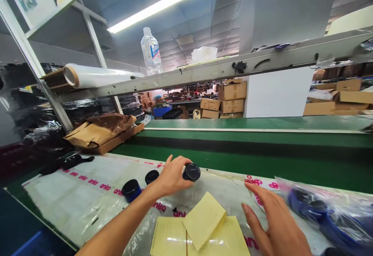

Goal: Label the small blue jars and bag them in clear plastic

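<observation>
My left hand (173, 176) is closed around the side of a small round object with a black top (192, 172); its lower part is hidden. Left of that wrist stand two similar pieces: a black-topped one with a blue side (131, 190) and another black round one (152, 176), partly behind my forearm. My right hand (274, 219) is open, thumb and fingers apart, holding nothing. Between my hands and nearer me lie stacks of yellow paper slips (170, 236), with one loose yellow slip (204, 220) turned askew on top.
Clear plastic bags with blue and black round pieces (335, 217) lie at right. Behind the printed white sheet (96, 201) runs a green conveyor belt (247, 155). An open carton (116, 139) sits at left. Overhead, a metal shelf (210, 69) carries a bottle (151, 52) and a plastic roll (99, 77).
</observation>
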`<state>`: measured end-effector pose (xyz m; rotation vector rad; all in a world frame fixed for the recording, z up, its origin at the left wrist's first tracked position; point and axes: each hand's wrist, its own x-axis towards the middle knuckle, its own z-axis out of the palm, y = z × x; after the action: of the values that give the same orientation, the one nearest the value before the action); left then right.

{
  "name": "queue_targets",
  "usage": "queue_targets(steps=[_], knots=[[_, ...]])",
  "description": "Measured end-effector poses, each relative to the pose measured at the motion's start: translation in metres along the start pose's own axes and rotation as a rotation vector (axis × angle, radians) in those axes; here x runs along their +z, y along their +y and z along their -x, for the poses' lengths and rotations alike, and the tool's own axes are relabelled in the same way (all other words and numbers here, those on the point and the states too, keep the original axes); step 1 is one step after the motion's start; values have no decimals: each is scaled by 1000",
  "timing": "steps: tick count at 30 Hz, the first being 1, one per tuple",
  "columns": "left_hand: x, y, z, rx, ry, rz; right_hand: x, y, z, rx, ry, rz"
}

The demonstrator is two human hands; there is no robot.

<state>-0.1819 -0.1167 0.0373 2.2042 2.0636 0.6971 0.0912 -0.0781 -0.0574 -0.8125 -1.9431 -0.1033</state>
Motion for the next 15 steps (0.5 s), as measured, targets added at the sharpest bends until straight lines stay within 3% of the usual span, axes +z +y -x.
queue_targets(steps=[4, 8, 12, 15], knots=[[4, -34, 5, -89, -24, -78, 4, -8, 0, -50, -7, 8], [5, -50, 11, -121, -33, -149, 5, -7, 4, -70, -30, 23], [-1, -52, 13, -107, -23, -173, 3, -7, 5, -41, -21, 0], [-2, -39, 15, -75, 111, -171, 3, -12, 7, 10, -93, -75]])
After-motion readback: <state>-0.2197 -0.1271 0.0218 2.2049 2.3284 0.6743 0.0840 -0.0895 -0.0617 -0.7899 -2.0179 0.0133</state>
